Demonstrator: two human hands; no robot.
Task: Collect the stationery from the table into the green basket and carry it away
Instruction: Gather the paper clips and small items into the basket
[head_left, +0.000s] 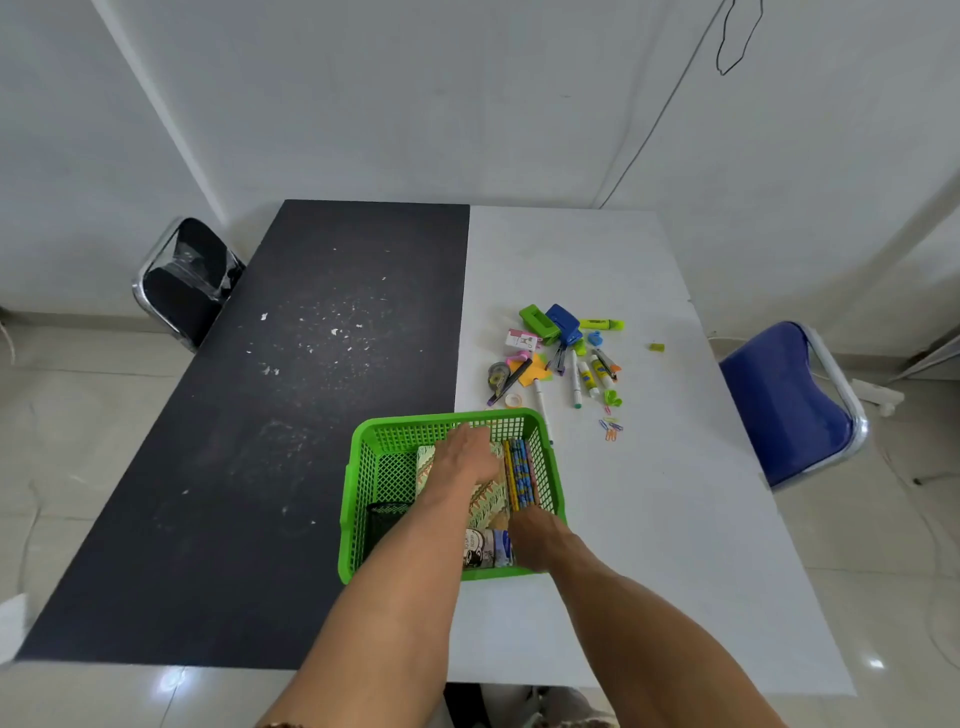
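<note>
The green basket (363, 467) stands on the table where the black and white halves meet. Inside lie a patterned notebook (488, 501), a bundle of pencils (521, 473) along the right wall, a black mesh pen cup (387, 519) and a small printed pack (483, 551). My left hand (465, 452) rests flat on the notebook, fingers towards the far wall. My right hand (537, 540) reaches into the near right corner at the pencils' near ends, with its fingers hidden. Loose stationery (566, 358) lies behind the basket on the white half.
The pile holds a green punch (537, 319), a blue punch (565, 322), a highlighter (602, 325), glue sticks, markers, a tape roll (513, 400) and paper clips (611, 428). A blue chair (779, 405) stands at the right, a black chair (187, 280) at the far left.
</note>
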